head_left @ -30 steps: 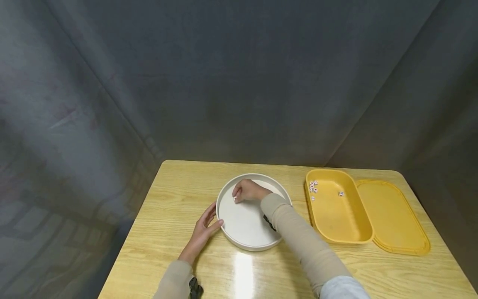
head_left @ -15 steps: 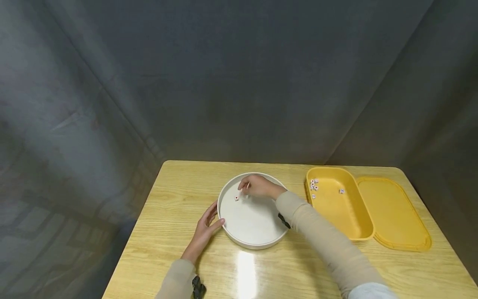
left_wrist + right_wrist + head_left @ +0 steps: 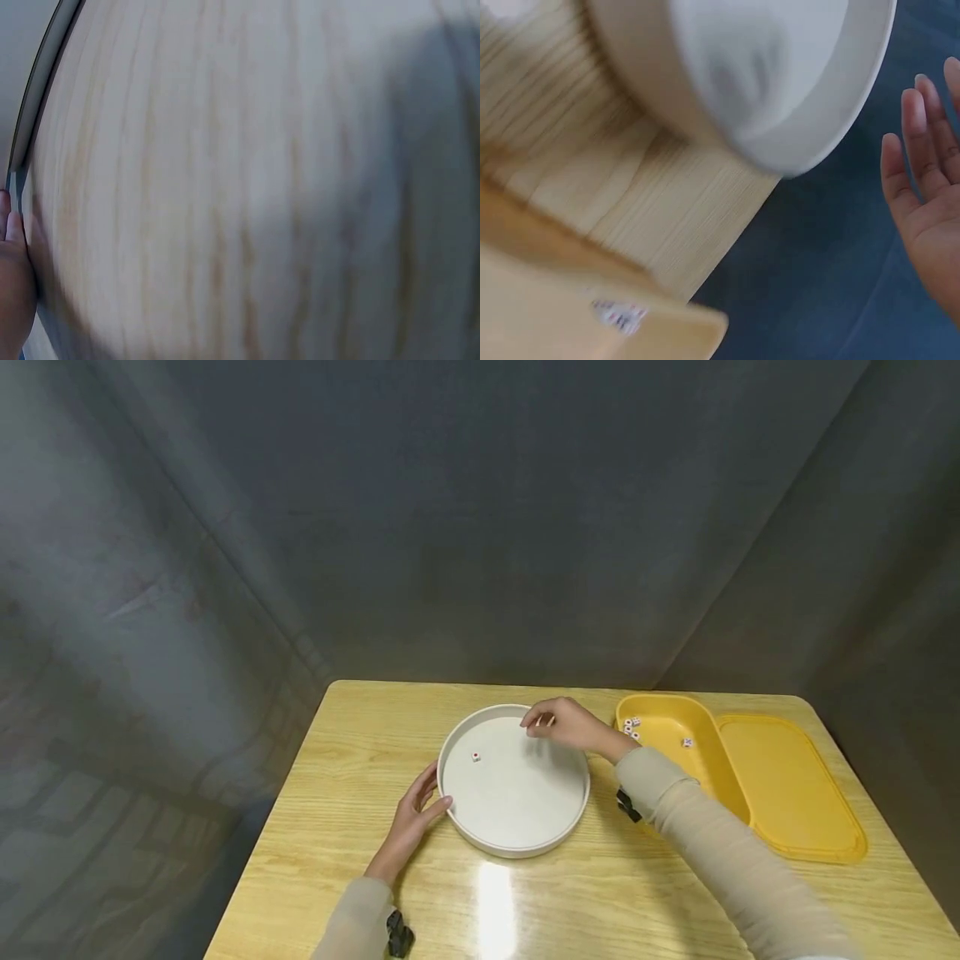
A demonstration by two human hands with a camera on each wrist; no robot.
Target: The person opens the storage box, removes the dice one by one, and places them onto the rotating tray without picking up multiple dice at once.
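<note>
- The right hand (image 3: 568, 724) hovers over the far rim of the white round tray (image 3: 514, 842), fingers loose and holding nothing.
- The left hand (image 3: 415, 814) rests open against the tray's near-left wall.
- One die (image 3: 476, 757) lies inside the tray; more dice (image 3: 630, 732) sit in the yellow container (image 3: 701, 814) beside it on the bench (image 3: 345, 777).
- A nudge of the tray could send the die rolling.

Light wooden table (image 3: 360, 827), white round tray (image 3: 517, 842), yellow tub (image 3: 723, 814), yellow lid (image 3: 795, 793)
</note>
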